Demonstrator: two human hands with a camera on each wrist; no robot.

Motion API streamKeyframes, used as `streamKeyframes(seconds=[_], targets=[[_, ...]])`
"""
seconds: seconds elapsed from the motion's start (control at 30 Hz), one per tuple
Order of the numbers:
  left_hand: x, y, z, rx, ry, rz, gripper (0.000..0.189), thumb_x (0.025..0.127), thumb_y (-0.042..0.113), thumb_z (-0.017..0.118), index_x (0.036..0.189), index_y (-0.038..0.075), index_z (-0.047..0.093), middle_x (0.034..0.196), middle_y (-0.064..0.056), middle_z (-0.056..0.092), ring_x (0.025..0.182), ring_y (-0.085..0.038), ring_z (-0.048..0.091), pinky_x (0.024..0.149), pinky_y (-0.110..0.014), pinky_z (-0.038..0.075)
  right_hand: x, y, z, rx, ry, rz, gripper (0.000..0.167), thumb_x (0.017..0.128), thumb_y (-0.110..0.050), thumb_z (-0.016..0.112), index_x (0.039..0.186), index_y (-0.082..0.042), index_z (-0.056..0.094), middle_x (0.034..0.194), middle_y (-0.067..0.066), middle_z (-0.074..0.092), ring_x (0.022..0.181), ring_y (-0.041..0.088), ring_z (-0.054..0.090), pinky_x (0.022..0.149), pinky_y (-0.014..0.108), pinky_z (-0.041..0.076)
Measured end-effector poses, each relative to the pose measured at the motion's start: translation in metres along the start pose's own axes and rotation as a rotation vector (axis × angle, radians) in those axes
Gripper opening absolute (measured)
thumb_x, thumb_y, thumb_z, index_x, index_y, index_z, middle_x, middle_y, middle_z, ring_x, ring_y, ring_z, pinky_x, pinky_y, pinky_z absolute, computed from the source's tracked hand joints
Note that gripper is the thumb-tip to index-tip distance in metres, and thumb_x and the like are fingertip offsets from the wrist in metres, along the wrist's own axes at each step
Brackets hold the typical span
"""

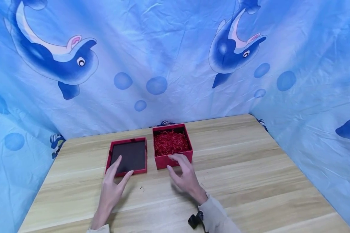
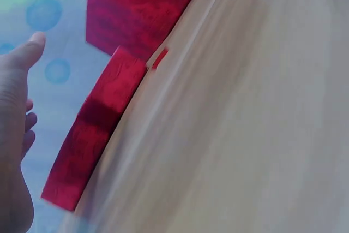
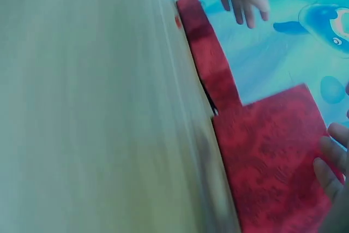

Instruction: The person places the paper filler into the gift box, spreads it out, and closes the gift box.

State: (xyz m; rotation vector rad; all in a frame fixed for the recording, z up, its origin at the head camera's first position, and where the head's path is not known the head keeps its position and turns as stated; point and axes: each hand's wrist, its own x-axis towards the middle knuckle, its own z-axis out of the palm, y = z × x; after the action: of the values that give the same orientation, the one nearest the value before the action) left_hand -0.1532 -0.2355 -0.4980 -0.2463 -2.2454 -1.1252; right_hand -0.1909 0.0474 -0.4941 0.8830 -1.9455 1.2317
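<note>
A square red box (image 1: 174, 160) stands toward the back of the table, filled with shredded red paper (image 1: 170, 142). Left of it lies its shallow red lid (image 1: 131, 155), dark inside facing up. My left hand (image 1: 112, 187) hovers over the lid's near left side, fingers spread and holding nothing. My right hand (image 1: 185, 176) is at the box's near side, fingers loosely bent and fingertips right by the front wall. In the right wrist view, the fingers (image 3: 330, 156) overlap the patterned red box wall (image 3: 272, 156).
The wooden table (image 1: 250, 181) backs onto a blue dolphin-print curtain (image 1: 175, 58). A small thin scrap (image 1: 142, 188) lies in front of the lid. A black device (image 1: 195, 220) is strapped at the right wrist, by the sleeve (image 1: 217, 215).
</note>
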Motion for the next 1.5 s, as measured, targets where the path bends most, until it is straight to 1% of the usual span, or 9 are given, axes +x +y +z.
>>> streamKeyframes(seconds=[0.2, 0.3, 0.47, 0.7, 0.8, 0.93, 1.13, 1.37, 1.5], targets=[[-0.005, -0.011, -0.015, 0.069, 0.0, -0.127, 0.085, 0.083, 0.009, 0.088, 0.157, 0.008, 0.045, 0.156, -0.02, 0.046, 0.142, -0.043, 0.042, 0.116, -0.018, 0.025, -0.009, -0.008, 0.016, 0.025, -0.057, 0.075, 0.05, 0.09, -0.007, 0.074, 0.137, 0.0, 0.06, 0.132, 0.012, 0.066, 0.121, 0.027, 0.061, 0.102, 0.038, 0.051], [-0.007, -0.015, -0.022, 0.079, -0.033, -0.208, 0.086, 0.086, 0.014, 0.087, 0.159, 0.009, 0.042, 0.158, -0.021, 0.043, 0.144, -0.043, 0.039, 0.12, -0.034, 0.028, -0.012, -0.013, 0.025, 0.058, -0.077, 0.113, 0.053, 0.091, -0.006, 0.074, 0.141, 0.0, 0.058, 0.134, 0.012, 0.065, 0.123, 0.027, 0.061, 0.104, 0.038, 0.05], [-0.009, -0.02, -0.033, 0.072, -0.094, -0.321, 0.088, 0.091, 0.025, 0.083, 0.163, 0.012, 0.035, 0.161, -0.024, 0.037, 0.145, -0.048, 0.035, 0.116, -0.06, 0.029, -0.015, -0.025, 0.041, 0.113, -0.145, 0.218, 0.056, 0.095, -0.011, 0.074, 0.147, -0.001, 0.054, 0.139, 0.015, 0.063, 0.127, 0.027, 0.06, 0.107, 0.038, 0.047], [-0.008, -0.027, -0.041, 0.031, -0.155, -0.401, 0.092, 0.092, 0.031, 0.082, 0.163, 0.004, 0.029, 0.158, -0.027, 0.039, 0.145, -0.048, 0.035, 0.117, -0.06, 0.026, -0.017, -0.035, 0.063, 0.203, -0.223, 0.373, 0.063, 0.099, -0.018, 0.071, 0.152, 0.005, 0.045, 0.143, 0.024, 0.057, 0.12, 0.038, 0.064, 0.101, 0.039, 0.053], [-0.008, -0.03, -0.043, 0.033, -0.185, -0.434, 0.094, 0.093, 0.034, 0.08, 0.163, 0.004, 0.027, 0.159, -0.027, 0.035, 0.146, -0.049, 0.031, 0.118, -0.062, 0.024, -0.014, -0.036, 0.076, 0.192, -0.246, 0.419, 0.068, 0.1, -0.02, 0.07, 0.155, 0.004, 0.04, 0.15, 0.023, 0.051, 0.127, 0.036, 0.06, 0.104, 0.036, 0.05], [-0.007, -0.032, -0.043, 0.068, -0.2, -0.448, 0.094, 0.093, 0.038, 0.08, 0.163, 0.004, 0.027, 0.16, -0.026, 0.034, 0.146, -0.05, 0.03, 0.116, -0.063, 0.028, -0.006, -0.036, 0.092, 0.107, -0.265, 0.485, 0.072, 0.1, -0.023, 0.071, 0.159, 0.001, 0.036, 0.159, 0.02, 0.042, 0.139, 0.031, 0.05, 0.109, 0.037, 0.044], [-0.006, -0.037, -0.041, 0.114, -0.207, -0.445, 0.092, 0.094, 0.04, 0.078, 0.162, 0.003, 0.03, 0.156, -0.028, 0.037, 0.144, -0.05, 0.034, 0.113, -0.063, 0.033, 0.004, -0.033, 0.108, -0.063, -0.292, 0.519, 0.081, 0.096, -0.024, 0.076, 0.158, 0.006, 0.033, 0.159, 0.023, 0.04, 0.145, 0.032, 0.041, 0.115, 0.043, 0.039], [-0.005, -0.038, -0.039, 0.145, -0.172, -0.433, 0.083, 0.094, 0.038, 0.079, 0.159, 0.006, 0.04, 0.151, -0.028, 0.045, 0.14, -0.048, 0.041, 0.11, -0.062, 0.037, 0.008, -0.031, 0.114, -0.011, -0.322, 0.607, 0.089, 0.095, -0.024, 0.079, 0.161, 0.005, 0.026, 0.162, 0.022, 0.034, 0.147, 0.03, 0.038, 0.114, 0.04, 0.038], [-0.005, -0.039, -0.039, 0.145, -0.139, -0.419, 0.08, 0.092, 0.036, 0.081, 0.157, 0.006, 0.044, 0.146, -0.023, 0.053, 0.135, -0.046, 0.049, 0.108, -0.059, 0.04, 0.008, -0.03, 0.117, 0.003, -0.288, 0.597, 0.084, 0.094, -0.022, 0.08, 0.161, -0.002, 0.033, 0.159, 0.016, 0.043, 0.142, 0.025, 0.046, 0.11, 0.038, 0.044]])
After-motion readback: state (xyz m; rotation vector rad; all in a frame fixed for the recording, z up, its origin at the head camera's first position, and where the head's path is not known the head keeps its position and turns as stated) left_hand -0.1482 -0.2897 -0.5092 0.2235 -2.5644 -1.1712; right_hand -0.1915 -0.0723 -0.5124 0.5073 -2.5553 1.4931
